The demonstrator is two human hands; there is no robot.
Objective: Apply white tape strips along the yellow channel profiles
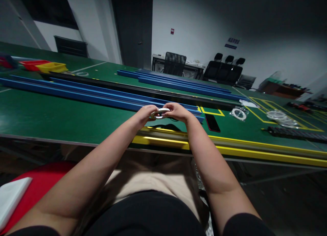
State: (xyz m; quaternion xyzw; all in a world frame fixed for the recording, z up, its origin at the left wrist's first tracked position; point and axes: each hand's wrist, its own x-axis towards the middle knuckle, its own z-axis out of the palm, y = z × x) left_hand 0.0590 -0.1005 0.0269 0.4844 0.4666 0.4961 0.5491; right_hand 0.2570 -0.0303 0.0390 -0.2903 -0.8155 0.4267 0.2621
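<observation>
The near edge of the long green counter is running across the view just below the hands, with a yellow strip lying along it from the middle out toward three o'clock. Bare green surface is lying open at nine o'clock from the hands. Toward twelve o'clock the way is blocked by long blue rails stretching across the counter from ten o'clock to just behind the hands. A second bundle of blue rails is lying farther back.

A black flat phone is lying at three o'clock, near the right hand but apart from it. Beyond it, a white ring in a clear wrapper is sitting inside yellow taped outlines. Red and yellow plastic bins are standing at the far ten o'clock corner. Black office chairs are standing by the white back wall in the dim room.

The left hand and the right hand are meeting over the near edge, both arms reaching straight out. Between them they are pinching a small white ring, the left hand closing on its nine o'clock side and the right hand on its three o'clock side. The small white ring is being held just above the counter, in front of the blue rails, lying nearly flat.
</observation>
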